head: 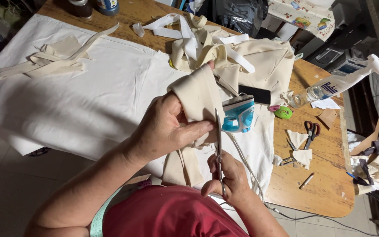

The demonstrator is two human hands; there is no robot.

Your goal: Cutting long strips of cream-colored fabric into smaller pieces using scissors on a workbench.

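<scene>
Folded cream fabric strip (197, 98), scissors (218, 151) upright.

I have only one view: the head camera, worn high and looking steeply down over my own chest. It sits close to the left hand (167, 131) and right hand (227, 177), which fill the lower middle. Beyond them the wooden surface (325, 184) slants across the frame, floor showing at both sides.
</scene>
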